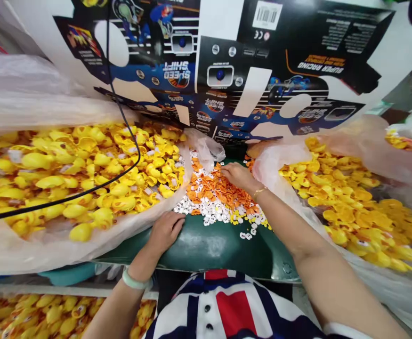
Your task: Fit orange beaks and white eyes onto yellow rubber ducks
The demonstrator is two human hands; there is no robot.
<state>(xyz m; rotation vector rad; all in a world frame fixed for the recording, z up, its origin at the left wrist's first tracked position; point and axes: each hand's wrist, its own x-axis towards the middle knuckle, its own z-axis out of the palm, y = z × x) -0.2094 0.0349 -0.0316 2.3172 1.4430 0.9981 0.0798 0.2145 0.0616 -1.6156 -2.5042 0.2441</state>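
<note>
My left hand rests on the near edge of a dark green tray, fingers curled down by the clear plastic bag of yellow duck bodies; I cannot see anything in it. My right hand reaches into a heap of small orange beak pieces at the tray's far side, fingertips pinched together in the pile. Small white pieces lie in front of the orange ones, with a few yellow bits among them.
Another clear bag of yellow duck parts lies at the right under my forearm. Printed toy-box cardboard sheets stand behind. A black cable crosses the left bag. More yellow ducks sit below at the left.
</note>
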